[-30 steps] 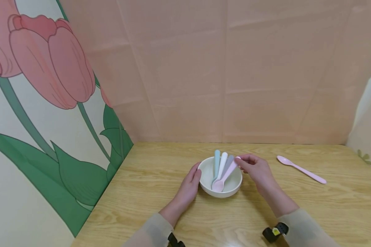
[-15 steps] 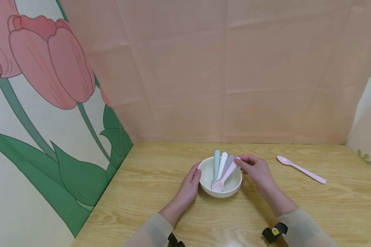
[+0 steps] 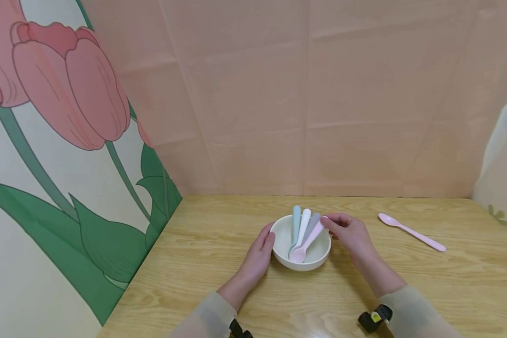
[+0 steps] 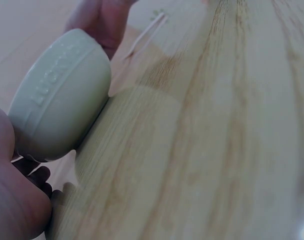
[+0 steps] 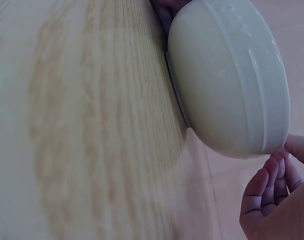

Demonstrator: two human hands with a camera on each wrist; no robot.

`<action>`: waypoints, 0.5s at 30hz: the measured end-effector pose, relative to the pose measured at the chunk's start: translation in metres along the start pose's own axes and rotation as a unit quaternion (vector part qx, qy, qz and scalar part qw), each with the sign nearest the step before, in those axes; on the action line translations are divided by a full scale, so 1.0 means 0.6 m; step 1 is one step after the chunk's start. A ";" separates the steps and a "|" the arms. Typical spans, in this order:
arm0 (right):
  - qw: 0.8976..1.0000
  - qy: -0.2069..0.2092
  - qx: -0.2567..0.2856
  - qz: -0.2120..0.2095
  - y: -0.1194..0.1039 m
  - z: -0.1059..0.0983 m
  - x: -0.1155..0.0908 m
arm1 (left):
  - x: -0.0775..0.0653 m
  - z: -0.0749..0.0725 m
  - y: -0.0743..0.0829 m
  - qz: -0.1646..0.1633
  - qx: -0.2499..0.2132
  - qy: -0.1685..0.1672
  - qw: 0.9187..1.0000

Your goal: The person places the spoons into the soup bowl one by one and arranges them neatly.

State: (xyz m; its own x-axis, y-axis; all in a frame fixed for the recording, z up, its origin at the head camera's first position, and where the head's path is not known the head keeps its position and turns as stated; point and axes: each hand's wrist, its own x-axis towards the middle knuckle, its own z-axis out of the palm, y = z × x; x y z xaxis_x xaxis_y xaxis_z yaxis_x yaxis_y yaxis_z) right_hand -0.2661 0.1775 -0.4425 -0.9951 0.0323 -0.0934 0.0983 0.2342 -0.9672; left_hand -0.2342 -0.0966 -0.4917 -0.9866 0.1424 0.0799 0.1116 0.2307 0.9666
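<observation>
A cream bowl (image 3: 306, 266) stands upright on the table; raised lettering marks its outside in the left wrist view. My left hand (image 3: 257, 257) holds its left side, thumb at the rim. Inside lean a light blue spoon (image 3: 296, 220), a white spoon (image 3: 305, 221), a greyish purple spoon (image 3: 312, 223) and a pink spoon (image 3: 298, 255), handles up against the far rim. My right hand (image 3: 356, 235) pinches the pink spoon's handle end by the bowl's right rim. In the right wrist view, the right hand (image 5: 279, 200) is beside the bowl, with the spoons hidden.
A second pink spoon (image 3: 413, 232) lies on the wooden table (image 3: 186, 281), right of the right hand. Behind the table hangs a pinkish-beige sheet (image 3: 253, 103). A tulip-printed panel (image 3: 67, 89) stands at the left.
</observation>
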 end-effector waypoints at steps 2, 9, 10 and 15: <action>1.000 0.000 0.001 -0.003 0.001 0.000 0.001 | 0.000 0.000 0.000 0.004 0.000 0.001 1.000; 1.000 0.006 0.001 -0.008 0.007 0.002 0.006 | 0.000 0.001 -0.001 0.005 0.003 0.002 1.000; 1.000 0.005 0.001 -0.009 0.007 0.002 0.006 | 0.000 0.001 0.000 0.004 0.004 0.002 1.000; 1.000 0.006 -0.002 -0.011 0.008 0.002 0.005 | 0.000 0.001 0.000 -0.003 0.005 -0.002 1.000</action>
State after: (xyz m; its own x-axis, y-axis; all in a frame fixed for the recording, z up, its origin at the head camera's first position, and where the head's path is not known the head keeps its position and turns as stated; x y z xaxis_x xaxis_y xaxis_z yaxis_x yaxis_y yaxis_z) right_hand -0.2685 0.1774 -0.4477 -0.9968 0.0383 -0.0698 0.0770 0.2393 -0.9679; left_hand -0.2339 -0.0962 -0.4919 -0.9866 0.1454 0.0736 0.1076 0.2419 0.9643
